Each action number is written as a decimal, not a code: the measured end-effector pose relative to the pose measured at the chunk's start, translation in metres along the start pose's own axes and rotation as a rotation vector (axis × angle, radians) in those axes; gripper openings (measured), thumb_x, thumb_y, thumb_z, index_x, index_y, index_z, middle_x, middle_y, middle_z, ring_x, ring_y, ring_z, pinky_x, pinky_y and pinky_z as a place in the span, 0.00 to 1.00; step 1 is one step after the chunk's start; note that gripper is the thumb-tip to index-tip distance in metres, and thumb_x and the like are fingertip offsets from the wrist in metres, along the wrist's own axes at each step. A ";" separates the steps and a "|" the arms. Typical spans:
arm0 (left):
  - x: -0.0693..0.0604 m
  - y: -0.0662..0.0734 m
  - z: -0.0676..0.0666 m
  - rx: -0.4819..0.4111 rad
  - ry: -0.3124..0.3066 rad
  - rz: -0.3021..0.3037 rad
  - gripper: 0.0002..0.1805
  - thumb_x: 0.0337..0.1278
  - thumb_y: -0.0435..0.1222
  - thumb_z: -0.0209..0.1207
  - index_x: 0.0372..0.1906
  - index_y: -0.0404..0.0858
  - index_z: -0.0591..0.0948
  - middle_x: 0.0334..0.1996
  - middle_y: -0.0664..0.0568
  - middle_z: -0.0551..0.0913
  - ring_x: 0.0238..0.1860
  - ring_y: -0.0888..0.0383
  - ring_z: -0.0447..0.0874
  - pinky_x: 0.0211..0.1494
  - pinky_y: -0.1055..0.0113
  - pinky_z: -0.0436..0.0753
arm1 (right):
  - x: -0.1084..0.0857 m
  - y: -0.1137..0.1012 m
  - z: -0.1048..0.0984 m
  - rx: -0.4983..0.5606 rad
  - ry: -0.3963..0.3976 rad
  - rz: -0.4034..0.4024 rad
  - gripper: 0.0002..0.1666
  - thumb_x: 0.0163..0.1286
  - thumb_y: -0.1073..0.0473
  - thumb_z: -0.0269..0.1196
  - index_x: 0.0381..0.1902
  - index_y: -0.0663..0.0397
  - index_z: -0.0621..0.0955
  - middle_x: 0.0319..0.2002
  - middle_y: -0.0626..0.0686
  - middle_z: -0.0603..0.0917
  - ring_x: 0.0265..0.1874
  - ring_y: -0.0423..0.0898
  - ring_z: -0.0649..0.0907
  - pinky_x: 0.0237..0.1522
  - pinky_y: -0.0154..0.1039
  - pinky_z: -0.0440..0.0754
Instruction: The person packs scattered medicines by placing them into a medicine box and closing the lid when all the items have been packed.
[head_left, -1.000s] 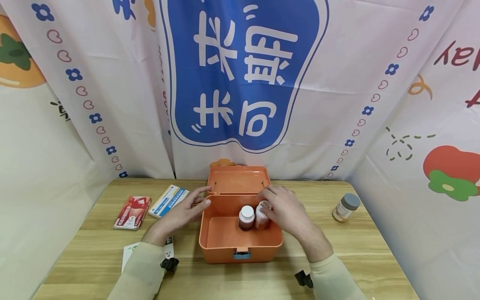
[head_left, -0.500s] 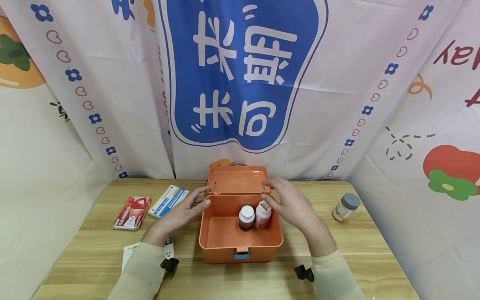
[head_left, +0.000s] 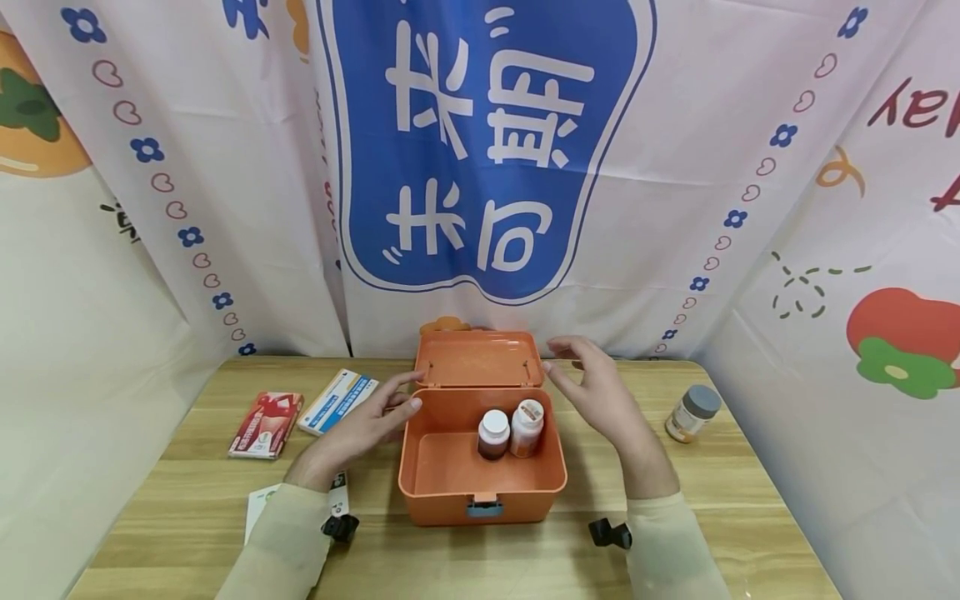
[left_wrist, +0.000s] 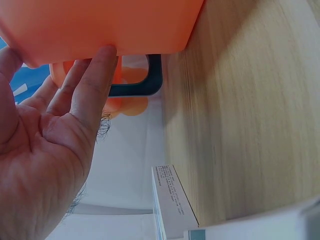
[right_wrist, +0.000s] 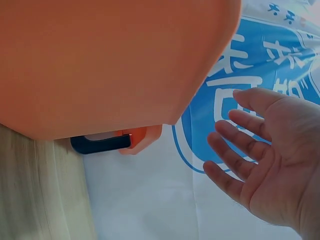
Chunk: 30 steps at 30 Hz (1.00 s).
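An orange lidded box [head_left: 442, 467] stands on the table with its lid [head_left: 480, 360] swung back. Inside, toward the right, two bottles stand upright side by side: a dark-bodied white-capped bottle [head_left: 492, 437] and a white bottle [head_left: 527, 430]. My left hand [head_left: 367, 429] touches the box's left side with extended fingers, as the left wrist view also shows. Apart from the box, my right hand [head_left: 596, 392] hovers by its right rear corner, fingers loosely spread and holding nothing. A dark handle [left_wrist: 142, 82] shows at the box's rear in both wrist views.
On the left lie a red carton [head_left: 266, 426], a blue-and-white carton [head_left: 337, 402] and a white carton [head_left: 258, 508], partly hidden by the left sleeve. A grey-capped jar [head_left: 692, 414] stands at the right. Printed cloth [head_left: 637, 275] hangs behind the table.
My right hand has let go of the white bottle and moved up and right, out of the box. The white bottle remains beside the dark one. My left hand stays in place.
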<state>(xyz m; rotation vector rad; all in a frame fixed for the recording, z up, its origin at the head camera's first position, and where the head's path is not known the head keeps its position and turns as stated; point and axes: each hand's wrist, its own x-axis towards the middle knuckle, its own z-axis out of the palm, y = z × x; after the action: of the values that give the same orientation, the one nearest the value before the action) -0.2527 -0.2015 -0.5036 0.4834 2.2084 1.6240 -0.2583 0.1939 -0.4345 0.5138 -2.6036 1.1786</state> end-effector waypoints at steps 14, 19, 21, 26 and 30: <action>0.001 -0.002 0.000 0.005 0.003 -0.006 0.38 0.98 0.49 0.55 0.97 0.47 0.57 0.85 0.26 0.72 0.86 0.27 0.76 0.82 0.33 0.86 | 0.005 0.014 -0.005 0.237 0.116 0.144 0.22 0.89 0.62 0.69 0.73 0.67 0.83 0.71 0.69 0.88 0.74 0.68 0.88 0.83 0.67 0.84; 0.001 -0.002 0.000 0.013 0.003 0.001 0.37 0.99 0.48 0.54 0.97 0.46 0.57 0.83 0.26 0.75 0.84 0.27 0.78 0.82 0.32 0.86 | 0.005 0.017 -0.008 0.292 0.133 0.207 0.25 0.90 0.61 0.67 0.77 0.67 0.81 0.75 0.70 0.86 0.78 0.67 0.85 0.86 0.65 0.82; 0.001 -0.002 0.000 0.016 0.002 0.005 0.37 0.99 0.47 0.54 0.97 0.46 0.57 0.83 0.25 0.76 0.83 0.27 0.79 0.81 0.32 0.87 | 0.005 0.019 -0.010 0.320 0.139 0.226 0.27 0.91 0.60 0.67 0.80 0.67 0.79 0.78 0.70 0.83 0.81 0.68 0.83 0.87 0.65 0.80; 0.002 -0.002 -0.001 0.017 0.000 0.009 0.37 0.99 0.47 0.54 0.97 0.45 0.57 0.83 0.25 0.76 0.83 0.27 0.80 0.81 0.32 0.87 | 0.004 0.025 -0.015 0.370 0.158 0.250 0.32 0.91 0.59 0.66 0.84 0.66 0.75 0.84 0.69 0.78 0.86 0.68 0.78 0.91 0.66 0.74; 0.002 -0.002 -0.001 0.020 -0.001 0.015 0.37 0.99 0.47 0.53 0.97 0.45 0.57 0.83 0.24 0.75 0.83 0.27 0.79 0.81 0.33 0.88 | 0.003 0.030 -0.019 0.385 0.176 0.263 0.34 0.91 0.60 0.66 0.86 0.66 0.74 0.87 0.68 0.75 0.88 0.68 0.75 0.93 0.65 0.72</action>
<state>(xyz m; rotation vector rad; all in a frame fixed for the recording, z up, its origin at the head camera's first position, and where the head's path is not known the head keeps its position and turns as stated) -0.2545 -0.2018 -0.5052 0.5072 2.2274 1.6097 -0.2720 0.2263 -0.4418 0.1230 -2.3519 1.7404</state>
